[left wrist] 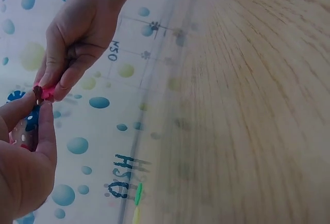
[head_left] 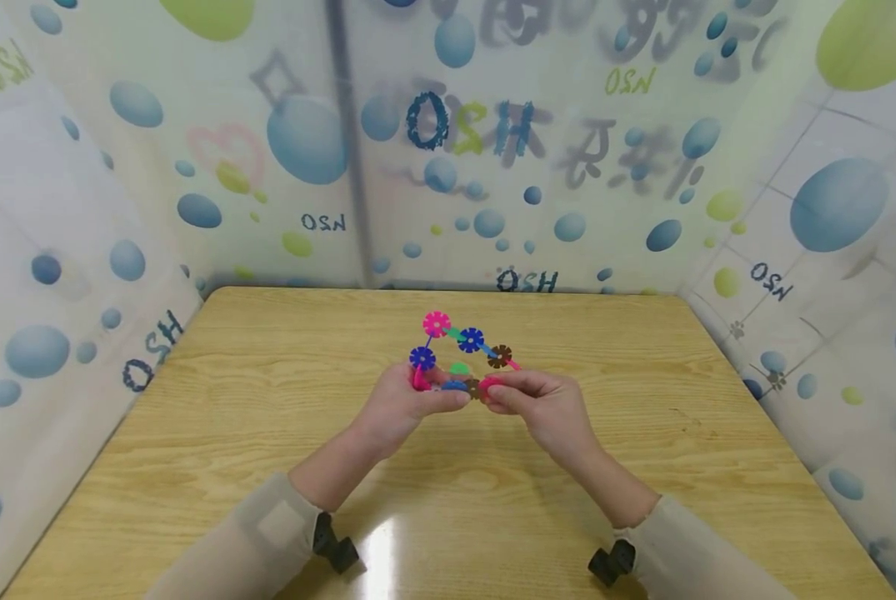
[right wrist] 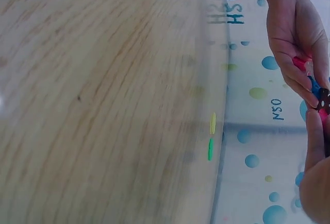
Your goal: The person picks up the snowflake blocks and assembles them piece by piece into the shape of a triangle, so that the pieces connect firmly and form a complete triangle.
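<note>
Head view: left grip (head_left: 402, 404) pinching chain (head_left: 466, 335) of flat notched discs, arcing to 12 o'clock of both grips; right grip (head_left: 558, 412) pinching round pink disc (head_left: 488, 383). Worktop (head_left: 478, 525) wood-grained, glossy.

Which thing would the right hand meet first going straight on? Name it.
Past the pink plastic piece it pinches, likely the brown notched plastic disc by the left hand; depth is unclear.

In the head view, the right fingers (head_left: 512, 395) partly hide a pink disc (head_left: 489, 383); both sleeves (head_left: 245, 542) are cropped.
</note>
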The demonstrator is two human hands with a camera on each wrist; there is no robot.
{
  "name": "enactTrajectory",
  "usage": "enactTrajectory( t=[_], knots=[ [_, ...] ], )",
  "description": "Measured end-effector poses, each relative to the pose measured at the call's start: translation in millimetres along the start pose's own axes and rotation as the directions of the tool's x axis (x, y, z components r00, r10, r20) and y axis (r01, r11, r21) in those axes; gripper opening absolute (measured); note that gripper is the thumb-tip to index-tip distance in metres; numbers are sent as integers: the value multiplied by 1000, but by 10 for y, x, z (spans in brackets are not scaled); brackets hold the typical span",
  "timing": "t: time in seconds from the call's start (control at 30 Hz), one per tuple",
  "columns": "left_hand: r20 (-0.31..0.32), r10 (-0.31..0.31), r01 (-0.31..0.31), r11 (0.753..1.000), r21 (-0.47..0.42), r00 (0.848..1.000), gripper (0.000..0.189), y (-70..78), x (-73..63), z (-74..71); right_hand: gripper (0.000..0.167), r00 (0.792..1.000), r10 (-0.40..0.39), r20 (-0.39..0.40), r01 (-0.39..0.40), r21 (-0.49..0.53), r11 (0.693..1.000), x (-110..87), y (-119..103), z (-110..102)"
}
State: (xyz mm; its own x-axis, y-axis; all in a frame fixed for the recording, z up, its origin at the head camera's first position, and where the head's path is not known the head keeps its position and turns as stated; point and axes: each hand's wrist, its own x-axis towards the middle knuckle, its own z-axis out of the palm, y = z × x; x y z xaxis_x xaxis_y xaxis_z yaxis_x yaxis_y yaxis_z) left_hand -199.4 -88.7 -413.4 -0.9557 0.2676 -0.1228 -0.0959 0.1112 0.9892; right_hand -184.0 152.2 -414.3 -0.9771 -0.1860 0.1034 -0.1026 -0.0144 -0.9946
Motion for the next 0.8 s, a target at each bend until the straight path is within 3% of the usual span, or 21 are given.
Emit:
enactTrajectory(
  t=[0.4, 0.6, 0.7, 0.8],
  knots=[
    [85, 42, -33, 993, -112, 995, 29, 14, 26, -96, 30, 997, 78, -6, -78, -51, 996, 69, -47, 23],
    [38, 27, -22, 992, -127, 999, 26, 35, 61, -219, 38, 984, 150, 96, -138, -125, 983, 98, 11, -68],
    [2, 17, -16, 985, -175, 1000, 24, 35, 83, -296, 35, 966, 204, 159, -166, -222, 961, 166, 91, -98],
    [-30, 13, -19, 976, -216, 999, 22, 36, 99, -360, 32, 954, 252, 161, -173, -388, 905, 309, 179, -89]
  ],
)
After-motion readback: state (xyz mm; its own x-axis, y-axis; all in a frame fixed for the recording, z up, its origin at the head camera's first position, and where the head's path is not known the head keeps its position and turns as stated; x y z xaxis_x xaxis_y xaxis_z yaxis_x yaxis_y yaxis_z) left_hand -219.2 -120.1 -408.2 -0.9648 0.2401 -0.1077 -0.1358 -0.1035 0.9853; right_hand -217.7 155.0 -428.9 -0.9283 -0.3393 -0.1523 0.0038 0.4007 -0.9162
